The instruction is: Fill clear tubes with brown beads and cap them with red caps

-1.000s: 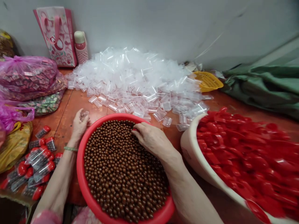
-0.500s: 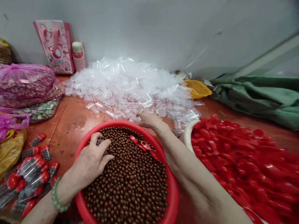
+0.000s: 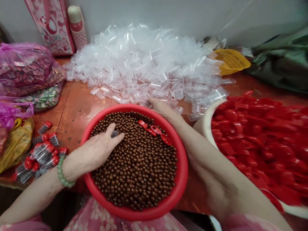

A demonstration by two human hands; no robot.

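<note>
A red basin [image 3: 179, 179] full of small brown balls [image 3: 139, 173] sits in front of me. My left hand [image 3: 99, 149] lies on the balls at the basin's left side, its fingers pinched round a small clear tube [image 3: 114, 133]. My right hand [image 3: 160, 106] reaches past the basin's far rim into the heap of clear plastic tubes [image 3: 144, 61]; its fingers are mostly hidden among them. Two or three red caps [image 3: 155, 131] lie on top of the balls.
A white basin [image 3: 204, 126] heaped with red caps [image 3: 260, 134] stands at the right. Filled red-capped tubes [image 3: 42, 154] lie at the left, beside pink bags [image 3: 26, 69]. A yellow basket [image 3: 231, 61], a green cloth [image 3: 281, 61], a patterned bag [image 3: 51, 24] and a bottle [image 3: 77, 27] line the wall.
My left hand moved from beside the basin onto the balls with a clear tube. My right hand left the balls, dropped red caps there, and reached to the clear tube heap.
</note>
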